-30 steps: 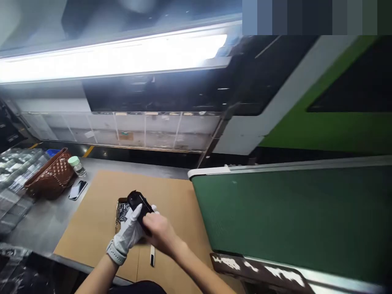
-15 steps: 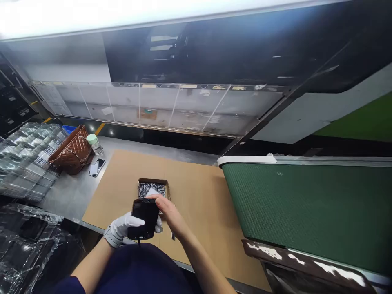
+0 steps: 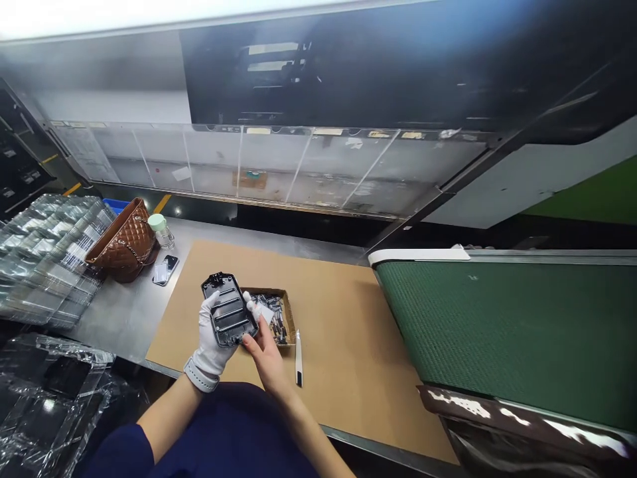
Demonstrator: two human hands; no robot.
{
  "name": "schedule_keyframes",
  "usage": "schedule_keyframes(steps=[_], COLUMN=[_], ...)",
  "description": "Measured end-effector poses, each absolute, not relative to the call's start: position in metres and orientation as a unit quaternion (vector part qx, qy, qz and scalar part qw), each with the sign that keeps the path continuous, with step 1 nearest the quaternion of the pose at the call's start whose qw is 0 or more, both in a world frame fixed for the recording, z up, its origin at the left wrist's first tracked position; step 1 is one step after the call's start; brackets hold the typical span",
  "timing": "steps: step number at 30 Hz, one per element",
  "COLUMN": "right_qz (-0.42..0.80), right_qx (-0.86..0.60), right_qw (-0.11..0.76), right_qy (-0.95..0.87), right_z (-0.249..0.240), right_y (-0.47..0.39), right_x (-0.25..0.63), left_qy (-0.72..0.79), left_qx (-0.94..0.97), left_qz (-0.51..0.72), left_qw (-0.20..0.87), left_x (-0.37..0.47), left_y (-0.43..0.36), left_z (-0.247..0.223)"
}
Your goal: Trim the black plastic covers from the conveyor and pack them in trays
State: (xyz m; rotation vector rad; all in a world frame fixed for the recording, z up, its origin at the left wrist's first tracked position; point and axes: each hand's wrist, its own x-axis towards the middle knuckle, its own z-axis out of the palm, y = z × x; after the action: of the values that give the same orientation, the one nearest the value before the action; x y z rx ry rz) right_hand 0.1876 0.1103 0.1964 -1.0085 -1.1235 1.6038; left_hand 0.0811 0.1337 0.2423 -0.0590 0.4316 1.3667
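- Brown cardboard (image 3: 338, 312) covers part of the metal bench under both hands, with a shallow box (image 3: 289, 318) of small metal parts as landmark.
- Gloved fingers of the left hand (image 3: 212, 345) are clamped on a black shell (image 3: 229, 311), thumb on its left edge, fingertips round its right.
- Bare right hand (image 3: 271, 368) pinches the shell's near right corner, thumb and fingers almost together; the left has the fuller hold.
- Left of the box, overlapping its edge in view, the shell lies between the two hands, ribbed inside up, long axis running away and slightly left.
- Just right of the box lies a slim white tool (image 3: 298, 355); well left of it, a phone (image 3: 172, 265); well right, a green belt (image 3: 497, 332).
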Motion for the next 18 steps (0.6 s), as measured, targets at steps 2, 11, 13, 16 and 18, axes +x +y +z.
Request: schedule_keyframes(steps=[2,11,13,16,18], right_qz=[0.653,0.666,0.663,0.655,0.653], right_qx=[-0.402,-0.399,-0.414,-0.429,-0.429], right_qw=[0.448,0.448,0.452,0.458,0.458], right_qy=[-0.46,-0.444,-0.43,-0.421,-0.424], right_z=[0.198,0.192,0.192,0.194,0.195], right_y=[0.112,0.115,0.114,0.113,0.113], right_x=[0.186,0.182,0.18,0.178,0.177], left_qy=[0.2,0.206,0.209,0.23,0.246], left_qx=[-0.039,-0.065,-0.07,-0.08,-0.085], left_qz=[0.634,0.672,0.668,0.662,0.666], left_qw=[0.746,0.708,0.711,0.709,0.699], left_x=[0.08,0.083,0.086,0.09,0.092], left_y=[0.134,0.133,0.131,0.129,0.128], left_z=[0.244,0.241,0.241,0.239,0.237])
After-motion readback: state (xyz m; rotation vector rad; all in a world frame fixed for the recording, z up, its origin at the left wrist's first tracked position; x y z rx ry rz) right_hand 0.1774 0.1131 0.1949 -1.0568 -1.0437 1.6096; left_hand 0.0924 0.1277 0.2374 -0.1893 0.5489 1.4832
